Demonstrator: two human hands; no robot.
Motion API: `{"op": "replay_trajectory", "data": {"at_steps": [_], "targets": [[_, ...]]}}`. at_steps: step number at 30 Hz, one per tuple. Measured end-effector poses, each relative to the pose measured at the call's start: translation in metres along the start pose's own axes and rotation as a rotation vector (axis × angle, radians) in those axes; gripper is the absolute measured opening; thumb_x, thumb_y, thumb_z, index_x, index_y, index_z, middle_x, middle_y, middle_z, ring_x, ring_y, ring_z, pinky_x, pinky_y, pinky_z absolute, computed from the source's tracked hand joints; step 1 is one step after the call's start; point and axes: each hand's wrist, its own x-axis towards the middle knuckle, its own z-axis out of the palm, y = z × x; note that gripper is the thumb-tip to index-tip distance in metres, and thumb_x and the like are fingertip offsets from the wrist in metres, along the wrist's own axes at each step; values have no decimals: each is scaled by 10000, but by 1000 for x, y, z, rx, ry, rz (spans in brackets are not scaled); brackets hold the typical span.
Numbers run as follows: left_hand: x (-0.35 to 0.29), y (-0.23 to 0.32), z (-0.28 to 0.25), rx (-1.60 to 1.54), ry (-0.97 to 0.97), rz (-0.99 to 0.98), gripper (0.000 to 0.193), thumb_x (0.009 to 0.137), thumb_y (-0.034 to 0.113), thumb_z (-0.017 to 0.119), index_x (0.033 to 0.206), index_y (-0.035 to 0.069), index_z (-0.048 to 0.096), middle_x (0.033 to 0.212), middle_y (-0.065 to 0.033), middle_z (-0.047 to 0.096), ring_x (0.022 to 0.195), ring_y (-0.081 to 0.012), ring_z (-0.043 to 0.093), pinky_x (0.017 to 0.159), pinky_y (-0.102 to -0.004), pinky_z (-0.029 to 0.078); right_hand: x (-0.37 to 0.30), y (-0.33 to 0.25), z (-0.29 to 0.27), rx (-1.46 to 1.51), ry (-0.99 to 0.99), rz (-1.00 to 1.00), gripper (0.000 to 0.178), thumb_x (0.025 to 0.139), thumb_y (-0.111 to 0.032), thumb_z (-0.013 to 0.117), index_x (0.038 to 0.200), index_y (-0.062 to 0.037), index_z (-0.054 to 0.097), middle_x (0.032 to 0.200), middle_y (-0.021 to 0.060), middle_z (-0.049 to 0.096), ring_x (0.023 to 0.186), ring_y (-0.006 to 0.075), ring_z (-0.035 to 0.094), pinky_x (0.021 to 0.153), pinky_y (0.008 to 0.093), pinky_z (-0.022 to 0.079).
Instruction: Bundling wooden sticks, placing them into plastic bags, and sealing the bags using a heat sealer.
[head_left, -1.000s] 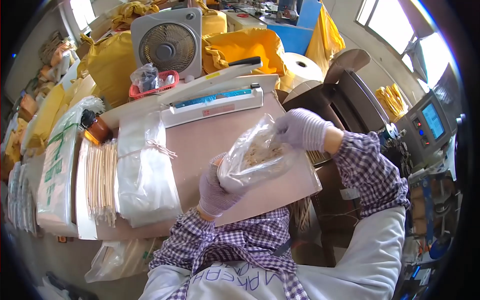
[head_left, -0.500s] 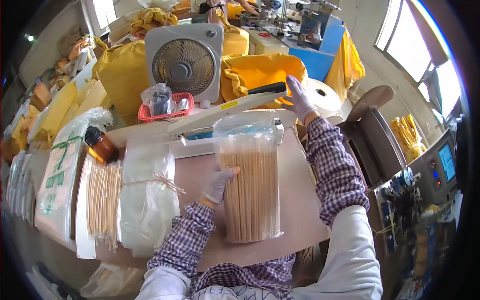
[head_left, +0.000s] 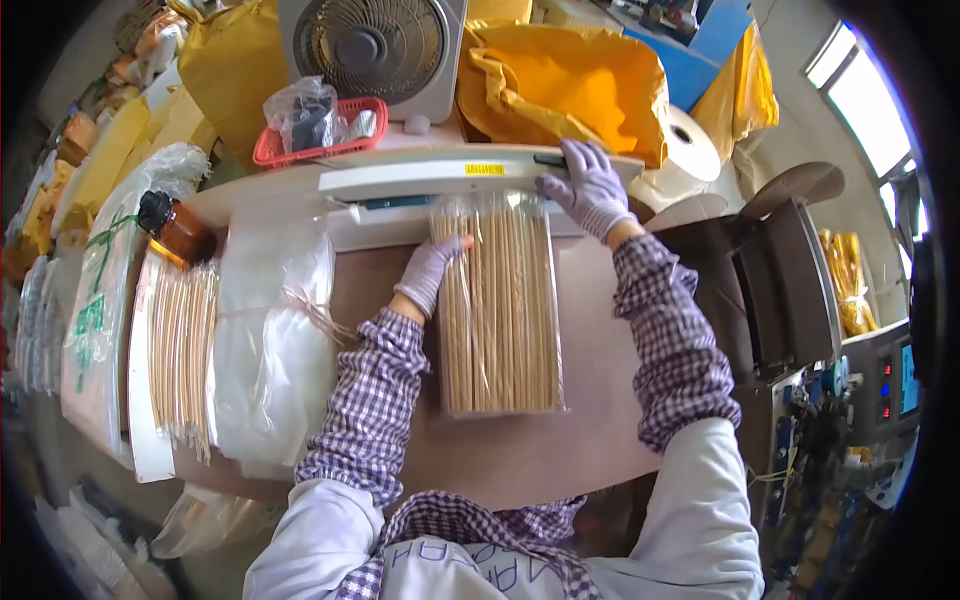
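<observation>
A clear plastic bag of wooden sticks (head_left: 500, 320) lies on the table, its top end at a white impulse sealer (head_left: 400, 178). My left hand (head_left: 430, 276), in a thin pale glove, grips the bag's upper left side, thumb on top of the sticks. My right hand (head_left: 592, 192), gloved too, rests with stretched fingers on the right end of the sealer's lowered arm, pressing on its dark handle. The arm lies down across the sealer's base. The bag's open end is mostly hidden under the arm.
Left of the bag lie a tied stack of clear bags (head_left: 275, 350), a bundle of loose sticks (head_left: 180, 350) and a brown bottle (head_left: 180, 228). Behind the sealer stand a red basket (head_left: 270, 148), a box fan (head_left: 455, 60) and a yellow sack (head_left: 600, 80). A dark metal machine (head_left: 780, 290) is at right.
The sealer's arm has come down under my right hand. My left hand has moved the bag up against the sealer. The view has tilted downward.
</observation>
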Motion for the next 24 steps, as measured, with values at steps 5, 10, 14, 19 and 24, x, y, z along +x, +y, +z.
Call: {"op": "replay_trajectory", "data": {"at_steps": [5, 10, 14, 19, 24], "targets": [[-1, 0, -1, 45, 13, 15, 312, 730, 300, 676, 898, 38, 650, 847, -46, 627, 798, -145, 563, 771, -257, 443, 4, -2, -4, -2, -24, 22, 761, 802, -618, 419, 1332, -79, 324, 1381, 116, 324, 1321, 287, 191, 1063, 392, 215], [1, -11, -10, 17, 5, -39, 318, 739, 300, 658, 900, 26, 667, 892, -51, 632, 849, -151, 546, 823, -262, 397, 1, -1, 2, 9, 55, -5, 738, 810, -607, 425, 1314, -73, 352, 1349, 141, 359, 1282, 318, 259, 1048, 381, 246], [0, -10, -9, 49, 17, -72, 340, 729, 319, 657, 908, 30, 667, 887, -57, 631, 846, -157, 551, 812, -256, 400, 0, 6, 9, 38, 59, -21, 739, 809, -622, 411, 1313, -84, 359, 1344, 142, 363, 1278, 320, 265, 1042, 387, 256], [-10, 2, -8, -4, 20, -180, 407, 728, 354, 659, 973, 30, 636, 938, -73, 623, 862, -168, 551, 826, -257, 401, 2, 4, 14, 5, 138, -39, 760, 805, -653, 375, 1320, -95, 352, 1343, 139, 367, 1276, 311, 267, 1048, 387, 241], [-32, -11, -7, -29, 82, 13, 677, 739, 502, 635, 1173, -3, 512, 1208, -127, 507, 1148, -223, 424, 1000, -308, 275, 2, 0, 8, 31, 98, 38, 750, 795, -635, 413, 1336, -121, 330, 1359, 120, 351, 1302, 304, 219, 1061, 415, 203]]}}
